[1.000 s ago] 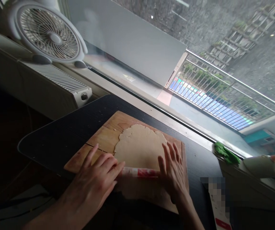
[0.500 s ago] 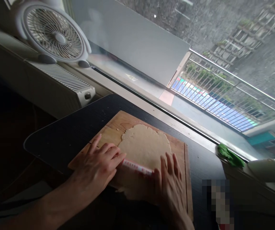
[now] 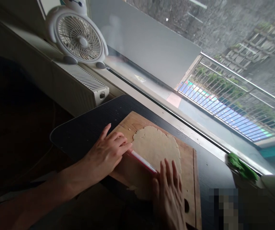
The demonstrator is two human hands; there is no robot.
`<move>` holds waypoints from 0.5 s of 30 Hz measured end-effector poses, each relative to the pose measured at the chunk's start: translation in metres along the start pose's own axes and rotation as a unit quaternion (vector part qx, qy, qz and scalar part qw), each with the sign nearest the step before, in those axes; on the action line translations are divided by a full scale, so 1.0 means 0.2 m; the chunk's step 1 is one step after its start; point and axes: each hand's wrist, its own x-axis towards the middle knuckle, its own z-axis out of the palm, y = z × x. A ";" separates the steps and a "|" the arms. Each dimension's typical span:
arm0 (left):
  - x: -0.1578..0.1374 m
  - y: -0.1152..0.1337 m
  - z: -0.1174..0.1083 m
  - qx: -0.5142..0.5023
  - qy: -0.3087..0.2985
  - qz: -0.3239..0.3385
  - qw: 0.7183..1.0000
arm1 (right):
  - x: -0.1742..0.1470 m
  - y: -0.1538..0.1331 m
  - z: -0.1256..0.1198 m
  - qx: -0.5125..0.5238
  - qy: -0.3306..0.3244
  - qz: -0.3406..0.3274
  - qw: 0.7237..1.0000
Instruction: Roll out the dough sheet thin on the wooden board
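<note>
A flat sheet of pale dough (image 3: 155,143) lies on a wooden board (image 3: 190,179), its edge ragged and cracked in places. Across the dough rests a slim red-and-white rod (image 3: 143,161). My left hand (image 3: 112,150) is laid over the rod's left end, fingers stretched out and apart. At the other end, my right hand (image 3: 168,191) presses down with long, nearly flat fingers. Both palms hide the ends of the rod. The dough's near part falls in shadow, and a torn flap hangs at the board's near edge.
The board sits on a dark table (image 3: 84,134) beside a window sill. A white fan (image 3: 82,41) stands at the left above a radiator (image 3: 84,86). A green cloth (image 3: 241,166) lies at the right. A pixelated patch covers something at the lower right.
The rod has turned, showing a plain white stripe where red printing showed, and lies slightly farther up the dough with both hands. The whole view has shifted, so everything appears farther right.
</note>
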 end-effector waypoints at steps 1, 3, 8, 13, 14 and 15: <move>-0.03 -0.01 -0.01 -0.008 -0.007 0.004 1.000 | -0.08 -0.03 0.01 -0.002 0.019 -0.016 1.000; -0.06 -0.03 -0.05 -0.025 -0.021 0.018 0.999 | -0.18 -0.05 0.02 0.013 0.035 -0.042 0.998; 0.13 0.07 -0.04 -0.070 -0.037 0.067 0.995 | -0.18 0.13 -0.03 0.073 0.033 -0.019 0.997; 0.49 0.37 0.20 -0.088 -0.129 0.052 0.986 | -0.22 0.26 -0.02 0.074 0.076 -0.060 0.992; 0.51 0.41 0.24 -0.075 -0.122 0.031 0.989 | -0.24 0.27 -0.01 0.082 0.080 -0.071 0.991; 0.49 0.43 0.27 -0.062 -0.112 0.015 0.992 | -0.26 0.26 0.01 0.089 0.085 -0.074 0.990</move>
